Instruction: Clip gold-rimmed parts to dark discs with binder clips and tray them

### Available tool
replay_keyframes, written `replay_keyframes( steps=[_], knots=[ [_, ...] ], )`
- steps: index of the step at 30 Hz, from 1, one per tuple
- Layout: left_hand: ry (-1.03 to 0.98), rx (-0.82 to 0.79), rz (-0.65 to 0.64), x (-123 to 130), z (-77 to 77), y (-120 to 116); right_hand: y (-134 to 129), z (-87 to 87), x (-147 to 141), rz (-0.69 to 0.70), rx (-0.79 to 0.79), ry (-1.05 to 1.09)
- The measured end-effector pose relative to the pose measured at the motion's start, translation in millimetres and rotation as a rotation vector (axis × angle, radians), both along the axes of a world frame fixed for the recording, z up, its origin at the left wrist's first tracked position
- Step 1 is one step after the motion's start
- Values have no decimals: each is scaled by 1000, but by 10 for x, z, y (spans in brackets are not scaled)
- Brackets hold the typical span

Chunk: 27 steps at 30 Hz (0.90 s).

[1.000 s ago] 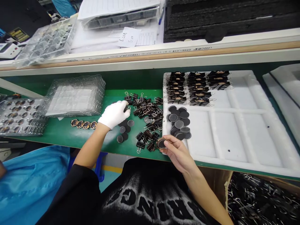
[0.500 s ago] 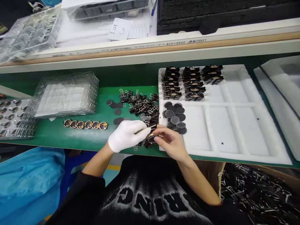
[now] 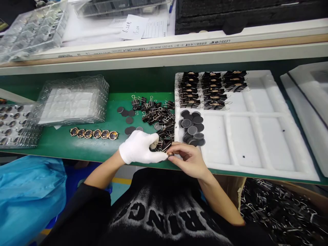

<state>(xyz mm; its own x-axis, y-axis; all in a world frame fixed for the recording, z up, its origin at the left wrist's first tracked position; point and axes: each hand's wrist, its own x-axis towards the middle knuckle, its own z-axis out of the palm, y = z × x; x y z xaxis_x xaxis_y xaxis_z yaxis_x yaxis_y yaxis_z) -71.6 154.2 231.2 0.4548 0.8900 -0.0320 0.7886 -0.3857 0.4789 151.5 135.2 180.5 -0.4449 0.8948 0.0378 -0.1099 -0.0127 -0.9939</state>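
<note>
My left hand [image 3: 140,147], in a white glove, has its thumb and fingers closed round a small round gold-rimmed piece [image 3: 170,155] at the bench's front edge. My bare right hand [image 3: 189,158] pinches the same piece from the right. A black binder clip [image 3: 166,145] sits between the hands, just above the piece; whether it is gripped is hard to tell. Behind the hands lies a pile of black binder clips [image 3: 157,111]. Dark round discs [image 3: 192,126] are heaped on the white tray [image 3: 217,136] to the right. Six gold-rimmed round pieces [image 3: 94,134] lie in a row at left.
Clear plastic trays [image 3: 74,99] are stacked at the left, beside a tray of small dark parts [image 3: 11,123]. Rows of clipped pieces [image 3: 212,89] fill the white tray's back left. A shelf edge [image 3: 164,51] crosses behind. A box of clips [image 3: 279,212] stands at lower right.
My left thumb has moved right to the round piece, and its fingers have opened wider around the clip area. The piece has turned edge-on, and the clip above it has tilted.
</note>
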Motion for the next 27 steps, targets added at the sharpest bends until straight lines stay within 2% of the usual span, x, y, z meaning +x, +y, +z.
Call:
replay_keyframes(
  steps=[3,7,11,14,17,21,27],
  knots=[
    [-44,-10,63,41,-18,-26,1,6,9,-36,-29,-4],
    [-92,-12,136,39,-73,-33,-1,27,5,-124,-156,43],
    [-251,-109,209,-41,-93,6,32,26,-77,-370,-476,331],
    [-401,-232,281,-27,-127,-26,70,-1,-204,-463,-665,516],
    [-460,-296,331,90,-204,-133,84,-17,-350,-502,-674,548],
    [-488,-280,408,254,-297,-262,55,6,-515,-557,-656,511],
    [-518,-265,476,291,-336,-311,7,15,-680,-639,-633,499]
  ],
)
